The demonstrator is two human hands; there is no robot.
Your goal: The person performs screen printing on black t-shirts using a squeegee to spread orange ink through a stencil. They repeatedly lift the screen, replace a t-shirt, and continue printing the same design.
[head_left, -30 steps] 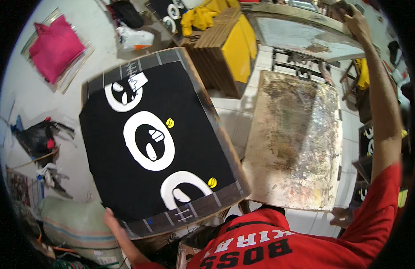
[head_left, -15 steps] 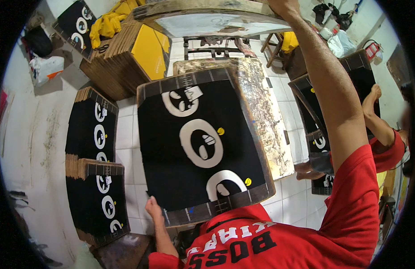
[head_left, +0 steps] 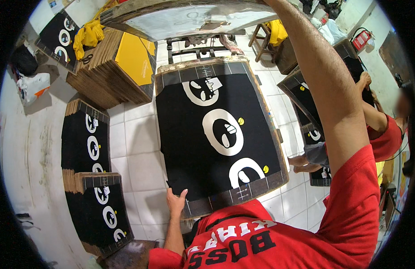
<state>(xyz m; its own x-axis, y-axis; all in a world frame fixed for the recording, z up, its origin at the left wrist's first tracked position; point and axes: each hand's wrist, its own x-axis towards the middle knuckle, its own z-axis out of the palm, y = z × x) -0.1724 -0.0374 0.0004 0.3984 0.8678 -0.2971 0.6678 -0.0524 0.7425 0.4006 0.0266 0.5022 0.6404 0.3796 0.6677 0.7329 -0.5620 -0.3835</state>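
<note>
My left hand (head_left: 175,202) grips the near left corner of a dark board (head_left: 216,204), its thumb on the edge and fingers partly hidden. Black fabric (head_left: 183,148) covers most of the board, printed with large white rounded shapes and small yellow spots. Beneath, a worn table (head_left: 240,59) shows only at its edges. My right arm (head_left: 335,85) stretches up to a raised wooden frame (head_left: 189,15) with a pale, translucent panel, beyond the board. The right hand is cut off by the top edge.
Stacked boards with black printed fabric (head_left: 84,143) stand at the left. Behind them is a tall board stack topped with a yellow piece (head_left: 135,58). At the right, a co-worker in a red shirt (head_left: 387,139) handles black fabric. A wooden stool (head_left: 262,41) stands farther back.
The board has shifted right and now lies squarely over the worn table, covering most of it. My left hand moved right with its corner. The wooden frame appears farther left.
</note>
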